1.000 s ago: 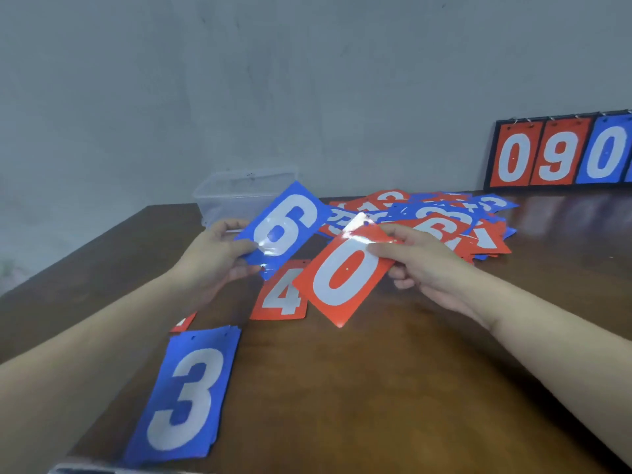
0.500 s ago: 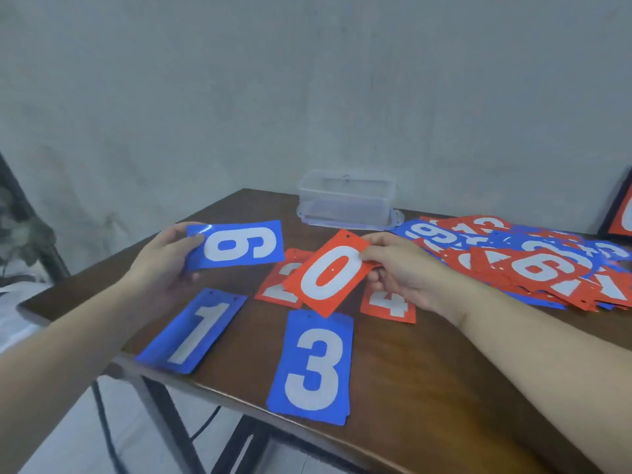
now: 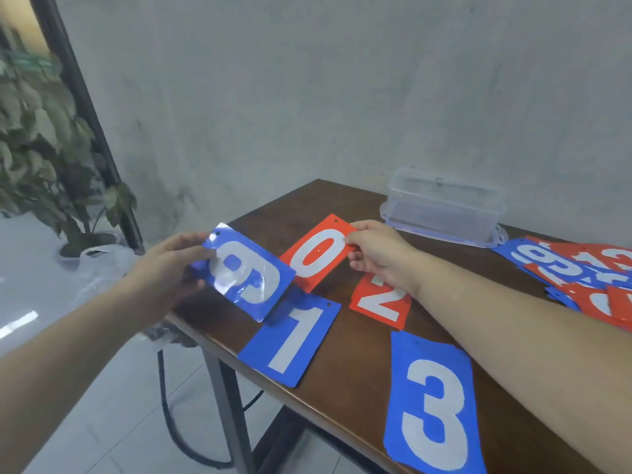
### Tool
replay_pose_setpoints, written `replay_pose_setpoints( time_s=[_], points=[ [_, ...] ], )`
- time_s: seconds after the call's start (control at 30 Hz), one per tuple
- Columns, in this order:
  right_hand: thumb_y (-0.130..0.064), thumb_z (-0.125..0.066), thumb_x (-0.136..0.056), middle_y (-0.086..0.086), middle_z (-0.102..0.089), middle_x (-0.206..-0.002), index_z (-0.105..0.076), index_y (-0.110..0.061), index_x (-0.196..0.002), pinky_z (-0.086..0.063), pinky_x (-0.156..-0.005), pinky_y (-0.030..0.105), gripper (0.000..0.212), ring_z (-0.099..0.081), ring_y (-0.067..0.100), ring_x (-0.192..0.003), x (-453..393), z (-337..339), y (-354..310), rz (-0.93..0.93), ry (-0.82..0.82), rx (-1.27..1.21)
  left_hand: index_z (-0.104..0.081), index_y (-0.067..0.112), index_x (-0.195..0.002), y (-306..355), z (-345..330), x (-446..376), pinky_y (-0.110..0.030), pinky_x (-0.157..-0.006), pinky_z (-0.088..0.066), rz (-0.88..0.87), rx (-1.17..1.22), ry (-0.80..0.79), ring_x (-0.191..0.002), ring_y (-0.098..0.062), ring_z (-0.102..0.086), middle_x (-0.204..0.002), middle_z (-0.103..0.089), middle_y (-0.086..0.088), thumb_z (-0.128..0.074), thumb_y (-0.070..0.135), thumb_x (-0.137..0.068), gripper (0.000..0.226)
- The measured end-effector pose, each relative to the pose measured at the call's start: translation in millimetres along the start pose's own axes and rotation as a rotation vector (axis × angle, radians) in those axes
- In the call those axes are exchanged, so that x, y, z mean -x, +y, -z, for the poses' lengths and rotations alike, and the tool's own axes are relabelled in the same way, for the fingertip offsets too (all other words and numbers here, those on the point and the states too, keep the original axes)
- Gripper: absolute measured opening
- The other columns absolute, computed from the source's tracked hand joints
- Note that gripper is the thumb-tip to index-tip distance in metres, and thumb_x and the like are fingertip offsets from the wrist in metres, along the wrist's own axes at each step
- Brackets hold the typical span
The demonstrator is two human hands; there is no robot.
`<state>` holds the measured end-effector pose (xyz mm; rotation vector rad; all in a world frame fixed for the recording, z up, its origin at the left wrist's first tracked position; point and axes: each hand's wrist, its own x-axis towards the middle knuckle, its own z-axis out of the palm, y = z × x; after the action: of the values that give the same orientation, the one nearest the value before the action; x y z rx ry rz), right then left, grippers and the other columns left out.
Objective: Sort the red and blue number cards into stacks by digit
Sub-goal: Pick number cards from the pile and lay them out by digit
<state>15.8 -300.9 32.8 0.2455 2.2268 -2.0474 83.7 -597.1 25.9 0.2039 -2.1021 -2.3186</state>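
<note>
The left hand [image 3: 164, 271] grips a blue card [image 3: 244, 273] by its left edge, fingers curled under and thumb on top, holding it tilted above the near left corner of the table [image 3: 359, 381]; its digit reads as a 6 or a 9, and glare blurs part of it. The right hand [image 3: 374, 256] pinches a red 0 card [image 3: 316, 254] at its far right corner and holds it low over the far left part of the table, probably where a zero stack is meant to begin, since no other 0 lies there. Sorted cards sit face up in a row so each digit stays readable: a blue 1 card [image 3: 290, 340] near the left edge, a red 2 card [image 3: 381, 302] partly hidden under the right wrist, and a blue 3 card [image 3: 432, 405] nearest the camera. The unsorted pile [image 3: 581, 271] of mixed red and blue cards lies at the far right, beside a clear plastic box [image 3: 444, 206] by the wall. Most of the sorting looks undone.
</note>
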Motion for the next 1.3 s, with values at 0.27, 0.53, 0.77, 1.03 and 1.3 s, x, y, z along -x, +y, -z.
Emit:
replay_pose_setpoints(
  time_s=[0.27, 0.53, 0.77, 1.03, 1.3],
  points=[
    [-0.019, -0.064, -0.092, -0.001, -0.065, -0.096, -0.063, -0.023, -0.104, -0.045, -0.057, 0.026, 0.013, -0.060, 0.016, -0.077, -58, -44, 6, 0.212, 0.136, 0.451, -0.069, 0.018, -0.107, 3, 8, -13, -0.024, -0.060, -0.050, -0.010, 0.038, 0.015, -0.073, -0.016, -0.069, -0.094, -0.075, -0.005, -0.063, 0.012, -0.094, 0.016],
    [-0.044, -0.065, -0.091, -0.001, -0.058, -0.129, -0.063, -0.035, -0.124, -0.044, -0.093, 0.034, 0.035, -0.044, 0.025, -0.127, -77, -51, 21, 0.273, 0.208, 0.958, -0.064, 0.019, -0.110, 1, -18, -22, -0.033, -0.056, -0.059, 0.013, 0.066, -0.007, -0.066, -0.021, -0.071, -0.089, -0.075, -0.010, -0.066, 0.011, -0.093, 0.019],
    [-0.032, -0.056, -0.097, -0.007, -0.069, -0.094, -0.066, -0.028, -0.103, -0.047, -0.075, 0.026, 0.012, -0.064, 0.012, -0.094, -49, -27, 17, 0.373, 0.056, 0.489, -0.062, 0.023, -0.114, 5, -59, -23, -0.024, -0.051, -0.046, -0.045, -0.106, -0.096, -0.070, -0.018, -0.068, -0.086, -0.075, -0.004, -0.070, 0.019, -0.092, 0.024],
    [-0.066, -0.041, -0.097, 0.009, -0.074, -0.081, -0.066, -0.018, -0.110, -0.049, -0.059, 0.028, 0.056, -0.065, 0.023, -0.068, 43, 64, 3, 0.059, -0.164, 0.114, -0.061, 0.025, -0.115, 5, -146, -9, -0.020, -0.046, -0.047, -0.047, -0.158, -0.269, -0.068, -0.016, -0.068, -0.084, -0.075, -0.001, -0.070, 0.022, -0.093, 0.025],
    [-0.027, -0.068, -0.095, 0.007, -0.074, -0.086, -0.065, -0.016, -0.096, -0.061, -0.070, 0.032, 0.011, -0.070, 0.019, -0.068, 144, 180, 19, 0.039, -0.040, 0.174, -0.062, 0.016, -0.114, -4, -277, 31, -0.044, -0.078, -0.056, -0.089, -0.175, -0.476, -0.090, -0.028, -0.074, -0.104, -0.076, -0.011, -0.072, 0.020, -0.091, 0.025]
  ],
)
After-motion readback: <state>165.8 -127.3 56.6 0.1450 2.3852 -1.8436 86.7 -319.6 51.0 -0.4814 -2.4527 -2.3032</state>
